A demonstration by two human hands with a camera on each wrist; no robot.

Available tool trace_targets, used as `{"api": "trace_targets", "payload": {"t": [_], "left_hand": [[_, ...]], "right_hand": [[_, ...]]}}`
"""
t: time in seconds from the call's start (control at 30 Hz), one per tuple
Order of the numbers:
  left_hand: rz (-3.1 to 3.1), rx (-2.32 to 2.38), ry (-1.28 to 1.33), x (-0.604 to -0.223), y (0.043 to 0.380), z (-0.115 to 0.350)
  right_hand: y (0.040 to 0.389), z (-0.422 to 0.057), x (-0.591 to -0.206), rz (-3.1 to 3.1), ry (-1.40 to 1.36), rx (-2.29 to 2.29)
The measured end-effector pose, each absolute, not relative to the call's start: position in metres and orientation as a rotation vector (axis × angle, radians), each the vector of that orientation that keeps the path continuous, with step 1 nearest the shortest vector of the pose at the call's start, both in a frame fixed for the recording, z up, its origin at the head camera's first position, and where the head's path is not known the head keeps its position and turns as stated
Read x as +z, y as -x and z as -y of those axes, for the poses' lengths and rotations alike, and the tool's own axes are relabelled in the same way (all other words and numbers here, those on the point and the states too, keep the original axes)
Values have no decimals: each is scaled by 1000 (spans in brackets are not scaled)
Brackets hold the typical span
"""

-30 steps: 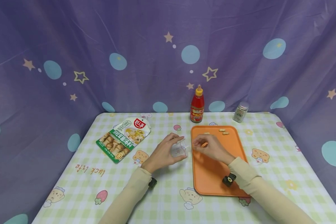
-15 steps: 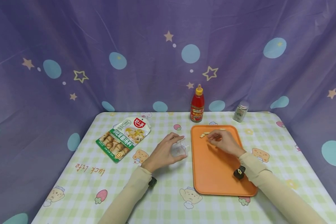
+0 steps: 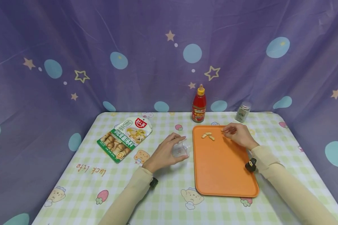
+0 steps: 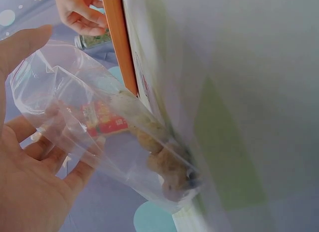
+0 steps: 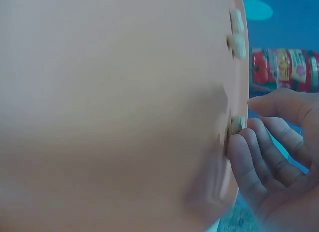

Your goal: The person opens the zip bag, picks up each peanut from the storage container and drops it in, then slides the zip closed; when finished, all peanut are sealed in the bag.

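Observation:
My left hand holds a clear plastic bag on the tablecloth, its thumb and fingers spread around the mouth. In the left wrist view, several brownish peanuts lie at the bottom of the bag. Over the far right corner of the orange tray is my right hand. In the right wrist view, its fingertips are beside a peanut, with the thumb apart from the fingers. Two more peanuts lie near the tray's far left corner.
Behind the tray stands a red sauce bottle with a yellow cap. A seasoning jar stands at the back right. At the left, a green and white food pouch lies flat. The purple curtain borders the table's far edge.
My right hand has moved right and away from the bag, across the tray's far end to its right corner. Peanuts at the far left are uncovered. The left hand and bag have stayed put.

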State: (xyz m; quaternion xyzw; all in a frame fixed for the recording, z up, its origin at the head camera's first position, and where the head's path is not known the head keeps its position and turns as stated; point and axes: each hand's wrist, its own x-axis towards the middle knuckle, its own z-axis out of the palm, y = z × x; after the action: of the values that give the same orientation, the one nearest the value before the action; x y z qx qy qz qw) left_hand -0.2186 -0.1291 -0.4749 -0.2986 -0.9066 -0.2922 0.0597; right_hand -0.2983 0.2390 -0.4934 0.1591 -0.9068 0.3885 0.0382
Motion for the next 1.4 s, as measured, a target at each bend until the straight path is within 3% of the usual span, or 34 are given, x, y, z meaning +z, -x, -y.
{"api": "trace_targets", "payload": {"t": [0.6, 1.4], "left_hand": [[2736, -878, 915, -473, 217, 130], [2723, -879, 928, -473, 217, 128]], "right_hand": [[309, -249, -493, 2855, -431, 1111], [298, -245, -492, 2906, -466, 1107]]}}
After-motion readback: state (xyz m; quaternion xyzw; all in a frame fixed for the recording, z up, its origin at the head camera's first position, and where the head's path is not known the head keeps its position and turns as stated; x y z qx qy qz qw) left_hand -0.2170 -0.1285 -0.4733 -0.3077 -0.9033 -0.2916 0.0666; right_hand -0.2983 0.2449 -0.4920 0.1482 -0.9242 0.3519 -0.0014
